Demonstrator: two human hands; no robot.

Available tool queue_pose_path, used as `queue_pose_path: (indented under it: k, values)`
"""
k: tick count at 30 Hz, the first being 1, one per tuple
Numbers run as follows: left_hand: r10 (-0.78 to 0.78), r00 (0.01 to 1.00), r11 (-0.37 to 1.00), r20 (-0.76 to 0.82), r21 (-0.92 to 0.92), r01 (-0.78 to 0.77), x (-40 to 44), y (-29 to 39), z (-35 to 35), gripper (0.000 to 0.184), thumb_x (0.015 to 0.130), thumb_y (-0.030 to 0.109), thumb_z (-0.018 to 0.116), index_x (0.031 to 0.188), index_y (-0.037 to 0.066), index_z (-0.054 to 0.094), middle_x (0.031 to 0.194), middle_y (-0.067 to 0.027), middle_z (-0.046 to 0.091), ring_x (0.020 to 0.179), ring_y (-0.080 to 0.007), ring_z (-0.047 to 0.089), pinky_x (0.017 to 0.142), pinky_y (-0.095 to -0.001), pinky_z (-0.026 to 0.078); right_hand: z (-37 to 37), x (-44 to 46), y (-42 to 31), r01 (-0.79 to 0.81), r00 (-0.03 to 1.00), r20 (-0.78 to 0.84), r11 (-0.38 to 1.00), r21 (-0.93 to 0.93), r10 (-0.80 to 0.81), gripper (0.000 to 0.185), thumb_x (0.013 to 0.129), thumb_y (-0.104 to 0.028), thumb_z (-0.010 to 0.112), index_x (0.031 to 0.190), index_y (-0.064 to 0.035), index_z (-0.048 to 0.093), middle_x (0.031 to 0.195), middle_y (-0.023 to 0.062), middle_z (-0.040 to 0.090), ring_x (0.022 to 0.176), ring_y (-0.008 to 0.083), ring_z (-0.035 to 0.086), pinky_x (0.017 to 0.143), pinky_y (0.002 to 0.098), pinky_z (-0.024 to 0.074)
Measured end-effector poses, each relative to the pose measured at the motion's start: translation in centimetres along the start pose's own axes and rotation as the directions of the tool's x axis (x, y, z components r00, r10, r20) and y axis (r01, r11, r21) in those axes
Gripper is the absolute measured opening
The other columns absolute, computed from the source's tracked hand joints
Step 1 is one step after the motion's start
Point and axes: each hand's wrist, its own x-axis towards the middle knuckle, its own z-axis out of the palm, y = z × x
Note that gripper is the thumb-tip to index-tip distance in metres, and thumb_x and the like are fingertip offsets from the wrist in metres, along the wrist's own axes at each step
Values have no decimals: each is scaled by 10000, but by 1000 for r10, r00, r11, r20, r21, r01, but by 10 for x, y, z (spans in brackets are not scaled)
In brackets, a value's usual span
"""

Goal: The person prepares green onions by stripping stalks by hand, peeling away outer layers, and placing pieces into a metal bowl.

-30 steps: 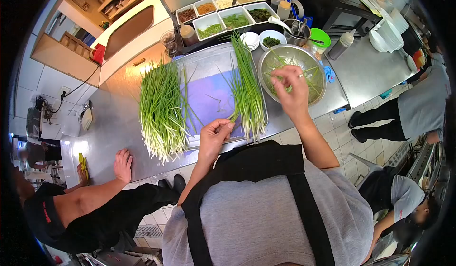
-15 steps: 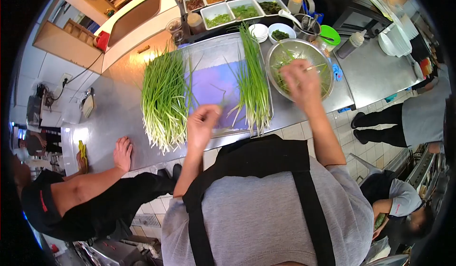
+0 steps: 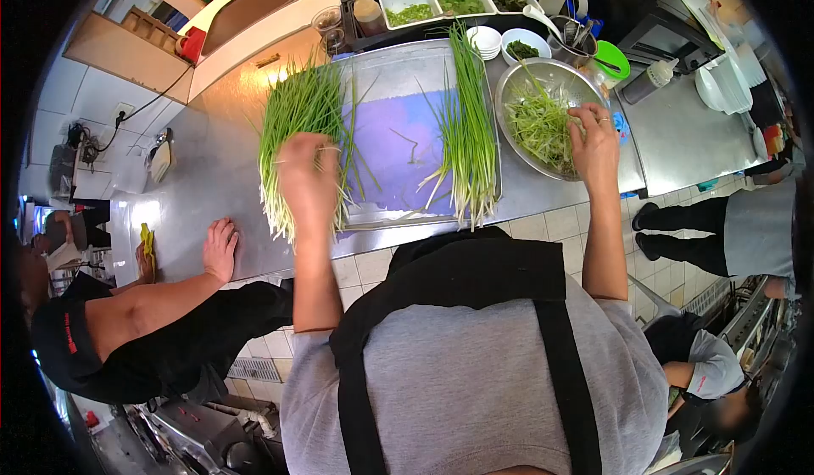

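My left hand [image 3: 307, 174], smeared by motion, is over the large pile of green onions [image 3: 297, 106] on the left side of the metal tray [image 3: 398, 55]; its grip cannot be made out. At the right edge of the steel bowl [image 3: 502, 106], my right hand [image 3: 596, 140] has its fingers curved inward and apart, with nothing visible between them. Thin pale-green scraps [image 3: 543, 127] fill much of the bowl. A smaller bunch of green onions [image 3: 471, 127] lies along the tray's right side. Between both bunches, a few loose strands [image 3: 411, 146] rest on the tray's purple-blue surface.
Behind the tray stand white topping containers [image 3: 407, 13] and a squeeze bottle [image 3: 368, 15]. White bowls [image 3: 483, 41] and a bowl of dark greens [image 3: 523, 47] sit behind the steel bowl. At left, another person's hand [image 3: 221, 248] rests on the counter [image 3: 195, 187].
My left hand has moved left from mid-tray to the large green onion pile. My right hand has shifted right, from above the bowl to its right edge. The whole view has shifted slightly.
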Motion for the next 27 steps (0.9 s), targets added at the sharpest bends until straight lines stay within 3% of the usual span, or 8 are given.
queue_pose_path:
  k: [4, 8, 11, 14, 17, 20, 24, 27]
  values:
    - [140, 930, 968, 340, -245, -56, -54, 47, 68, 76, 691, 100, 690, 723, 47, 647, 896, -129, 566, 836, -317, 541, 769, -394, 444, -5, 0, -36, 14, 1000, -22, 997, 70, -13, 156, 770, -103, 639, 925, -94, 649, 1027, 93, 593, 838, 265, 582, 722, 386, 425]
    - [138, 918, 974, 372, -219, -57, -68, 59, 93, 90, 672, 88, 689, 721, 24, 650, 862, -130, 551, 839, -308, 534, 792, -380, 431, -2, -5, -59, 153, 988, -55, 975, 158, -146, 120, 764, -95, 640, 883, -78, 643, 995, 83, 597, 820, 263, 585, 714, 367, 428]
    - [16, 920, 945, 391, -307, 114, -73, 49, 100, 116, 694, 93, 693, 729, -9, 650, 872, -115, 567, 786, -246, 547, 728, -349, 445, 2, -14, -81, 182, 975, 56, 921, 344, -214, 84, 779, -104, 630, 855, -73, 644, 933, 86, 606, 791, 261, 595, 684, 369, 445]
    - [-192, 785, 673, 589, -503, 542, -71, 31, 86, 103, 772, 117, 675, 787, 16, 659, 823, -47, 583, 710, -129, 534, 653, -260, 433, 20, -29, -98, 23, 925, 311, 846, 532, -221, 113, 810, -130, 618, 895, -61, 646, 851, 106, 617, 737, 280, 597, 667, 359, 467]
    - [-262, 559, 363, 787, -456, 812, -68, 25, 57, 122, 817, 141, 661, 849, 24, 649, 740, 1, 590, 633, -59, 494, 609, -197, 398, 42, -39, -115, -160, 801, 528, 749, 644, -283, 163, 849, -198, 604, 886, -45, 646, 752, 84, 615, 609, 211, 592, 553, 319, 469]
    - [-247, 516, 122, 820, -502, 856, -78, 35, 41, 118, 853, 127, 624, 913, 26, 619, 732, -22, 618, 635, -73, 552, 572, -204, 425, 72, -45, -129, -786, 391, 888, 414, 458, -240, 239, 865, -256, 594, 803, -27, 619, 670, 54, 601, 543, 130, 571, 472, 261, 449]
    - [-211, 450, -33, 868, -467, 884, -92, 31, 41, 147, 869, 114, 599, 987, 28, 579, 844, -71, 652, 685, -107, 606, 563, -223, 460, 81, -54, -146, -879, 427, 864, 103, 466, -267, 213, 871, -233, 593, 780, -41, 590, 683, 45, 611, 473, 82, 504, 423, 225, 408]
    - [-221, 451, -27, 865, -468, 883, -94, 33, 42, 203, 874, 106, 589, 1054, 14, 563, 896, -72, 649, 731, -128, 621, 633, -252, 500, 85, -55, -146, -751, 522, 786, 259, 608, -332, 184, 860, -203, 604, 810, -27, 603, 689, 44, 618, 499, 76, 514, 448, 221, 419]
